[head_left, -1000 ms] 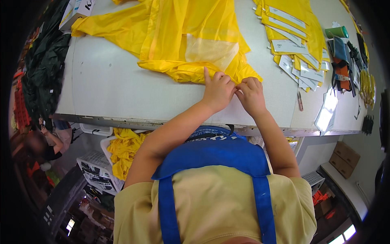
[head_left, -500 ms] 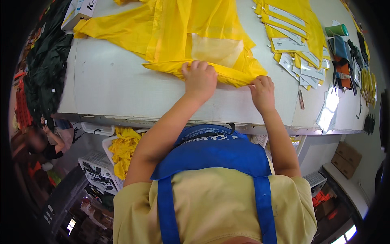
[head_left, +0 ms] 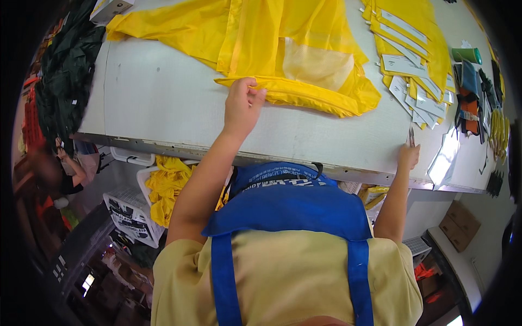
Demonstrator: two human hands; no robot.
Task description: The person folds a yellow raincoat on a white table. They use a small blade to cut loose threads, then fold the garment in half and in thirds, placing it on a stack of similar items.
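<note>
A thin yellow jacket [head_left: 255,38] lies spread on the white table, a sleeve reaching to the left and a pale mesh panel showing inside. Its hem is folded into a narrow band along the near side. My left hand [head_left: 244,106] is at the left end of that band, fingers curled and closed on the fabric edge. Off to the right, by the table's near edge, my right hand [head_left: 408,156] is closed around a small pair of thread snips [head_left: 411,137], whose narrow metal end points away from me.
Yellow folded pieces with white labels [head_left: 405,65] are stacked at the right. Beyond them stand a green spool [head_left: 466,55] and a tool pouch [head_left: 468,98]. Dark green garments [head_left: 68,81] hang at the left. A crate of yellow cloth [head_left: 163,190] sits below the table edge; another person is at far left.
My right hand has let go of the hem and moved right and nearer, picking up the snips from the table. My left hand has shifted to the hem's left end.
</note>
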